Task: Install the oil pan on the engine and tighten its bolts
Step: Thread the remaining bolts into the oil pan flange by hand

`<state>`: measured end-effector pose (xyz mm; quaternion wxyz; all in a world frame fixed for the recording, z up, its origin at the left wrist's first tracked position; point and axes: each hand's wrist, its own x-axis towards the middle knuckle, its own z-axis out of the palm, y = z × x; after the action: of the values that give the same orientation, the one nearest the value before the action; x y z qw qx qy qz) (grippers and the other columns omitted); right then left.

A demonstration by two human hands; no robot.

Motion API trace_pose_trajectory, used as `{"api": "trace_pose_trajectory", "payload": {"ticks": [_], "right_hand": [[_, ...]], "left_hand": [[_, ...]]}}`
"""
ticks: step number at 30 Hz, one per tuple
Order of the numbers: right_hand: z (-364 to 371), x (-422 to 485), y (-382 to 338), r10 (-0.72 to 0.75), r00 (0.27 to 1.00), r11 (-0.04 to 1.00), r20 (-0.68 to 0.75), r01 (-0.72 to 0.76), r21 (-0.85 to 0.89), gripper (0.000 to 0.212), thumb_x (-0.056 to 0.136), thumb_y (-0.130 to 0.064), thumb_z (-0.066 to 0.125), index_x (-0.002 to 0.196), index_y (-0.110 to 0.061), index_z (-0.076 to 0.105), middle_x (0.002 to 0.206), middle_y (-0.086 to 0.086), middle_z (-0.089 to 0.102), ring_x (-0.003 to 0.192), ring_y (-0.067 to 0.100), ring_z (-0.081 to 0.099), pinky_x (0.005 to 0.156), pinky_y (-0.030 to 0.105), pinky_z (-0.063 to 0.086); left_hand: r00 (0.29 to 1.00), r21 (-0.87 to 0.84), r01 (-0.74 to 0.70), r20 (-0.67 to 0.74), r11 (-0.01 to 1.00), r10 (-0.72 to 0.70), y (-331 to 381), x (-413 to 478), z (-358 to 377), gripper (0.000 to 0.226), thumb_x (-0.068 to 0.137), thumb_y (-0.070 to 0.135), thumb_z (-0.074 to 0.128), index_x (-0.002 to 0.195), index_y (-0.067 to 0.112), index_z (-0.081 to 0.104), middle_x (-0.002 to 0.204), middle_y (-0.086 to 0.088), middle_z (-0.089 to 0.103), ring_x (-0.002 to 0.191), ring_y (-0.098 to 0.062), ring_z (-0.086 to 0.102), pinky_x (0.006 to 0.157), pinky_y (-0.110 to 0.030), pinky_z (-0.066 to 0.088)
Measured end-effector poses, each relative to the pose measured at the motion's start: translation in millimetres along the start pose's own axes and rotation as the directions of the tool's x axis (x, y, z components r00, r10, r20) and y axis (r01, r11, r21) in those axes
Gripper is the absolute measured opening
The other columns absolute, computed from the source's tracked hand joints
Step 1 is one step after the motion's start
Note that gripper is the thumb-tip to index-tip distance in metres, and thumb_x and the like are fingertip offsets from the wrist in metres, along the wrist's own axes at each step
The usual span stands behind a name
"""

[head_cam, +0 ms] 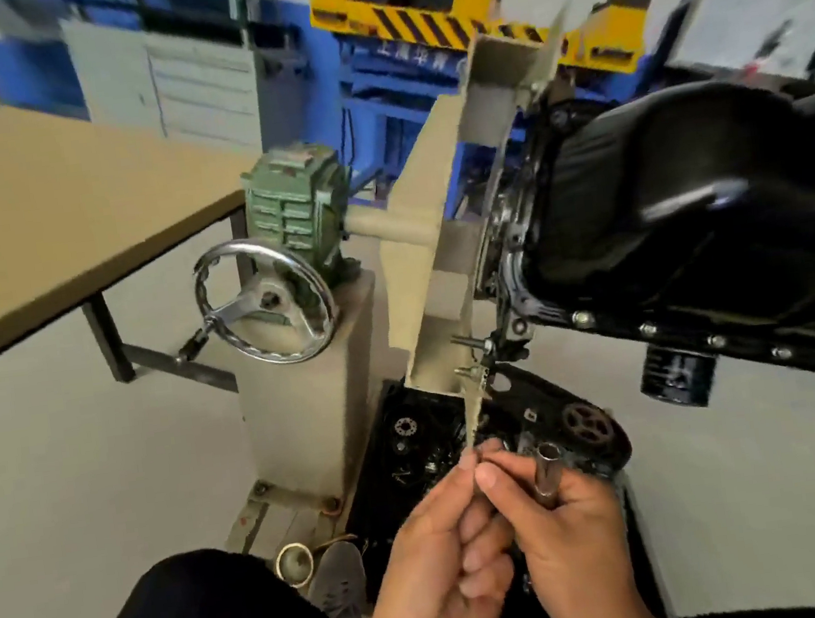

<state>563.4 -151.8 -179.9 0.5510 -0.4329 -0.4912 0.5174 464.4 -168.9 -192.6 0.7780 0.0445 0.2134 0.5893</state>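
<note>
The black oil pan point(680, 203) sits on the upturned engine at the right, with a row of bolts point(717, 340) along its near flange. Low in the middle, my left hand point(436, 562) and my right hand point(570, 525) are pressed together in front of me. My right hand grips a metal socket tool point(548, 471), its open end pointing up. The fingertips of both hands pinch something small between them; it is too hidden to name. Both hands are below and left of the pan, apart from it.
The engine hangs on a beige stand point(437, 233) with a green gearbox point(297, 199) and a chrome handwheel point(263, 300). A black tray of small parts point(421, 440) lies on the floor under the hands. A black oil filter point(678, 375) hangs below the flange. A brown table point(50, 214) stands left.
</note>
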Motion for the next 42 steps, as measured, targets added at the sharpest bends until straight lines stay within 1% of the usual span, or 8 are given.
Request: {"api": "trace_pose_trajectory", "payload": {"ticks": [8,12,14,17,21,25,28,42], "right_hand": [[-35.9,12.2,-76.6,-0.139,0.983,0.989,-0.121,0.133,-0.060,0.017,0.066,-0.032,0.079,0.079,-0.021,0.078,0.076,0.004,0.076,0.072,0.016,0.074,0.062,0.019,0.056],[-47.7,17.8,-96.8,-0.134,0.983,0.984,-0.126,0.117,-0.132,0.014,0.073,-0.030,0.080,0.082,-0.019,0.076,0.076,0.003,0.075,0.072,0.016,0.073,0.063,0.021,0.057],[-53.4,20.2,-104.0,-0.055,0.996,0.965,-0.070,0.035,-0.260,0.009,0.083,-0.026,0.076,0.090,-0.021,0.073,0.077,-0.002,0.074,0.070,0.009,0.071,0.064,0.021,0.054],[-70.0,25.3,-118.7,0.212,0.973,0.819,0.086,-0.129,-0.559,0.014,0.091,-0.028,0.061,0.089,-0.015,0.066,0.058,-0.006,0.051,0.047,0.008,0.044,0.050,0.028,0.035],[-79.9,35.9,-139.5,0.370,0.907,0.653,0.202,-0.099,-0.751,0.022,0.099,-0.025,0.049,0.086,-0.020,0.065,0.055,-0.008,0.043,0.044,0.007,0.037,0.044,0.024,0.031],[-72.8,45.3,-150.1,0.296,0.919,0.656,0.261,0.004,-0.755,0.026,0.101,-0.029,0.048,0.083,-0.022,0.066,0.058,0.005,0.056,0.050,0.013,0.049,0.054,0.035,0.043],[-63.3,49.3,-154.0,0.289,0.907,0.676,0.306,0.033,-0.736,0.024,0.100,-0.026,0.049,0.085,-0.019,0.066,0.072,0.000,0.069,0.049,0.007,0.056,0.053,0.027,0.051],[-39.6,49.2,-164.2,0.225,0.918,0.507,0.328,0.177,-0.843,0.022,0.096,-0.032,0.058,0.084,-0.020,0.071,0.066,-0.006,0.071,0.039,0.006,0.044,0.042,0.025,0.039]], "left_hand": [[1.000,0.150,-0.018,0.012,0.988,0.016,-21.4,10.4,89.0,0.028,0.091,0.031,0.062,0.090,0.007,0.077,0.054,0.004,0.035,0.033,-0.003,0.025,0.027,-0.013,0.021],[0.998,0.199,-0.041,0.052,0.979,0.031,-24.2,18.0,114.3,0.036,0.090,0.036,0.060,0.075,0.008,0.078,0.053,0.001,0.056,0.029,-0.004,0.027,0.026,-0.013,0.021],[0.996,0.237,-0.077,0.057,0.968,0.065,-16.4,25.5,120.8,0.039,0.090,0.035,0.060,0.064,0.010,0.075,0.055,-0.002,0.062,0.029,-0.004,0.028,0.026,-0.012,0.021],[0.992,0.295,-0.124,0.005,0.947,0.129,-0.3,38.2,122.1,0.029,0.084,0.032,0.069,0.063,0.014,0.059,0.049,0.005,0.035,0.032,-0.003,0.024,0.026,-0.015,0.019],[0.985,0.471,-0.170,0.078,0.866,0.151,16.7,52.0,117.7,0.031,0.075,0.037,0.076,0.064,0.016,0.055,0.052,0.005,0.030,0.036,-0.004,0.024,0.027,-0.015,0.020],[0.977,0.580,-0.213,0.152,0.787,0.153,22.3,59.6,109.9,0.030,0.070,0.040,0.076,0.053,0.021,0.061,0.049,0.006,0.031,0.036,-0.004,0.024,0.030,-0.014,0.020],[0.977,0.583,-0.212,0.146,0.784,0.155,25.3,62.3,102.6,0.033,0.071,0.040,0.074,0.049,0.021,0.060,0.048,0.007,0.030,0.036,-0.004,0.023,0.030,-0.013,0.019],[0.978,0.449,-0.204,0.138,0.870,0.159,39.6,57.4,98.5,0.034,0.077,0.036,0.073,0.054,0.021,0.053,0.050,0.006,0.027,0.036,-0.004,0.021,0.029,-0.014,0.018]]}}
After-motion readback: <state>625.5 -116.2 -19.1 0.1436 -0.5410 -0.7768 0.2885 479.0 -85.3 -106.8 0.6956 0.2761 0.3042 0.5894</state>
